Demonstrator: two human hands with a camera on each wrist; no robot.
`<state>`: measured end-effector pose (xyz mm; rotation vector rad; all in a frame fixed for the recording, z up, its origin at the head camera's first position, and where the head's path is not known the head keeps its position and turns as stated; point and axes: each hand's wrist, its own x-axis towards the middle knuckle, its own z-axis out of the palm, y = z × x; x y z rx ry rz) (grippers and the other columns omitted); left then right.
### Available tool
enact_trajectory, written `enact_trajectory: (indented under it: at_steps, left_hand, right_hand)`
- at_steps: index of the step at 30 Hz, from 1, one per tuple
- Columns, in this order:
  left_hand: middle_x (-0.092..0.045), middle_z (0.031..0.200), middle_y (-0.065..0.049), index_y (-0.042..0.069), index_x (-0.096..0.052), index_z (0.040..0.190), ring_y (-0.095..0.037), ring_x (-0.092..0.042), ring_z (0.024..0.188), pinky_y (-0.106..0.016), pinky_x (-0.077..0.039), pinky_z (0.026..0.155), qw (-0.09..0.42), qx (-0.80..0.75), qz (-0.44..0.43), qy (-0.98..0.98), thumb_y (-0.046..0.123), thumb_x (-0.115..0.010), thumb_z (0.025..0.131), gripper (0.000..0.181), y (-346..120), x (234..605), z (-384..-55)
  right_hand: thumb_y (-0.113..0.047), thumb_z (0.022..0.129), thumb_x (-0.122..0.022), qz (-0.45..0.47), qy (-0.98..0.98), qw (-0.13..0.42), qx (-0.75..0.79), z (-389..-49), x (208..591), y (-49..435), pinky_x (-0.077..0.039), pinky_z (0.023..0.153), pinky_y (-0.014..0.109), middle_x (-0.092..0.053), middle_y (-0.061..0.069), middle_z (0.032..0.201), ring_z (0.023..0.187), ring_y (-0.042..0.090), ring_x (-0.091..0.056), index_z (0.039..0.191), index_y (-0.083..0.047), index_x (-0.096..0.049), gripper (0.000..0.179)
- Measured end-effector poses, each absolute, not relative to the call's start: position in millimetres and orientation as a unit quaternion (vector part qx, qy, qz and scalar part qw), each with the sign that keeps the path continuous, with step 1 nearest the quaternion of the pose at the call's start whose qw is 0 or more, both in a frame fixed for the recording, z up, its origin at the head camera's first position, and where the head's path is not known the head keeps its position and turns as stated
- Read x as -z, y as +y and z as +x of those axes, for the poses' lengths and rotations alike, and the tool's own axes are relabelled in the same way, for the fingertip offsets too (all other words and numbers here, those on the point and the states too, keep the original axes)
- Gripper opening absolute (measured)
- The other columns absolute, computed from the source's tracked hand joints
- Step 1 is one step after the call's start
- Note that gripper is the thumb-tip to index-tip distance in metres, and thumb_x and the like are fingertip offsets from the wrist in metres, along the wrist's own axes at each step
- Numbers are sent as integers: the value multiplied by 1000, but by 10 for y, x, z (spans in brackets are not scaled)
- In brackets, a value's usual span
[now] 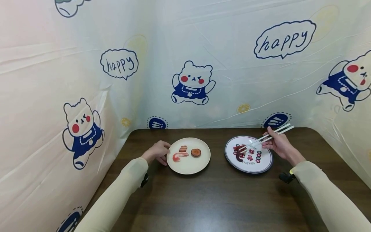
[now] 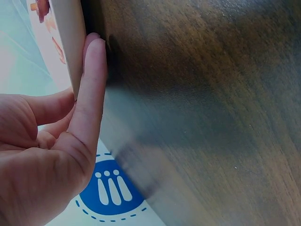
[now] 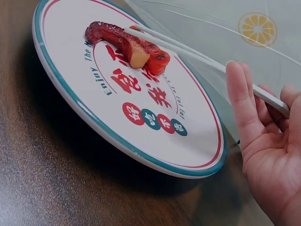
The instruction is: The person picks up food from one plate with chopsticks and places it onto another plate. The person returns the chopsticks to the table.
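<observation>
My left hand (image 1: 156, 151) holds the left rim of a cream plate (image 1: 188, 168), thumb on the top side and fingers beneath the edge (image 2: 71, 42). On that plate lie a shrimp (image 1: 179, 156), a small striped meat-like piece (image 1: 183, 149) and a round brown mushroom-like slice (image 1: 195, 152). White chopsticks (image 1: 285, 129) are held in my right hand (image 1: 279, 145). Their tips reach over a white plate (image 1: 262, 165) with printed characters, at a dark red tentacle-like piece (image 3: 110, 36) and a bright red piece (image 3: 160, 61). Whether the tips pinch either piece is unclear.
Both plates stand side by side on a dark wooden table (image 1: 203, 203). A pale curtain (image 1: 232, 64) with printed bears surrounds its back and sides. Dark wrist devices show under both sleeves, the right one (image 1: 286, 177) close above the table.
</observation>
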<state>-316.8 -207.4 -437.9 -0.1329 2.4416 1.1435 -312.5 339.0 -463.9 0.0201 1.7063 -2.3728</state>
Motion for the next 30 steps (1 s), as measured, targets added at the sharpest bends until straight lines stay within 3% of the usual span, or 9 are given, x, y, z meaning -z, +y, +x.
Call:
enact_trajectory:
  at_steps: [30]
  left_hand:
    - [-70, 105, -19, -2, -56, 146, -29, -73, 69, -39, -67, 64, 218, -412, -46, 883, 5, -54, 109, 38, -2088, 4403, -3186]
  right_hand:
    - [-36, 114, -45, -41, 572, 117, 811, -3198, 4549, 3171, -66, 69, 30, -74, 11, 82, 70, 18, -74, 105, 0, -64, 42]
